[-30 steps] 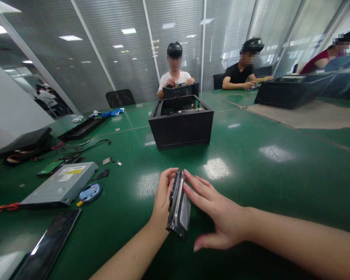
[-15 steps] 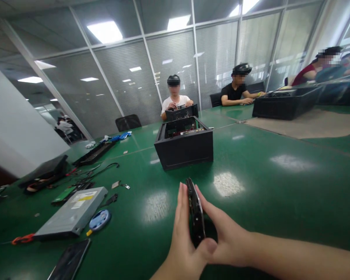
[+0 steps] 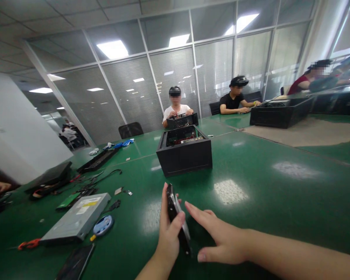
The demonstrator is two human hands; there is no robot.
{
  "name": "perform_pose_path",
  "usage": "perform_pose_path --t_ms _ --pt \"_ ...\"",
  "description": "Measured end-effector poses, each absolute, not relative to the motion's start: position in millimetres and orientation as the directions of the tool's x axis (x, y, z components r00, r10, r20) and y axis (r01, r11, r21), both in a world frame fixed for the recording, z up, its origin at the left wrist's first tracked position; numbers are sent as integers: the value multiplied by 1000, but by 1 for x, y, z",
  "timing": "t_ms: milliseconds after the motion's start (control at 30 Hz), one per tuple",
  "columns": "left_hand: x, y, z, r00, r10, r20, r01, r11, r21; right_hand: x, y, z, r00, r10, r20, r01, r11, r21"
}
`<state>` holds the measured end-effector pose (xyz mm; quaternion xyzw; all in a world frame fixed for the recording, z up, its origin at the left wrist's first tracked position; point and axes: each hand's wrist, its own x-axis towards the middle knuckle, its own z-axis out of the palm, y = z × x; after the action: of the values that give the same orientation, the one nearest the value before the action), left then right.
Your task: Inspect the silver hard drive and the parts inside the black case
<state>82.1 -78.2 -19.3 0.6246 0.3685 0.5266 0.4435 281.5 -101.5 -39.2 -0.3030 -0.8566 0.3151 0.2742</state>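
My left hand (image 3: 169, 233) is wrapped round a hard drive (image 3: 176, 219), black with a silver face and held upright on its edge, thumb across the silver side. To its right, my right hand (image 3: 221, 235) is apart from the drive, fingers stretched out and thumb spread below. Beyond both hands stands a black computer case (image 3: 184, 155) with its top open and boards inside. At the left lie a silver optical drive (image 3: 76, 217) with a label and a round blue object (image 3: 103, 225) with a yellow tip.
A dark phone (image 3: 76, 262) lies at the near left, beside an orange-handled tool (image 3: 30, 244). Behind are a green circuit board (image 3: 68, 202), cables and a long black panel (image 3: 97, 159). Across the green table (image 3: 265, 202) people sit at other cases (image 3: 280, 111).
My right hand has let go of the hard drive and opened to the right. My left hand has shifted left, its thumb now gripping the drive. The view has tilted up slightly.
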Motion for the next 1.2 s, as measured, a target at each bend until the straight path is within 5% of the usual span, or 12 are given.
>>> perform_pose_path --t_ms 133,233,300,400,600,900,1200 --pt "56 -50 -5 -85 905 416 341 -366 866 283 -104 -33 -659 727 195 407 562 -720" --pt "31 -26 3 -135 901 412 789 -154 595 282 -107 -30 -617 767 177 437 521 -733" --pt "16 -13 2 -144 912 384 930 -7 368 281 -108 -29 -597 782 180 441 506 -741" --pt "2 -1 -8 -147 940 309 980 97 172 280 -109 -32 -579 791 198 431 503 -750" --pt "3 3 -23 -136 946 294 991 131 38 280 -111 -36 -550 816 178 449 469 -761" --pt "7 12 -30 -157 978 136 987 158 6 275 -111 -39 -512 824 242 442 495 -748" --pt "12 3 -24 -25 975 221 996 42 -73 280 -107 -41 -477 821 313 397 520 -756"
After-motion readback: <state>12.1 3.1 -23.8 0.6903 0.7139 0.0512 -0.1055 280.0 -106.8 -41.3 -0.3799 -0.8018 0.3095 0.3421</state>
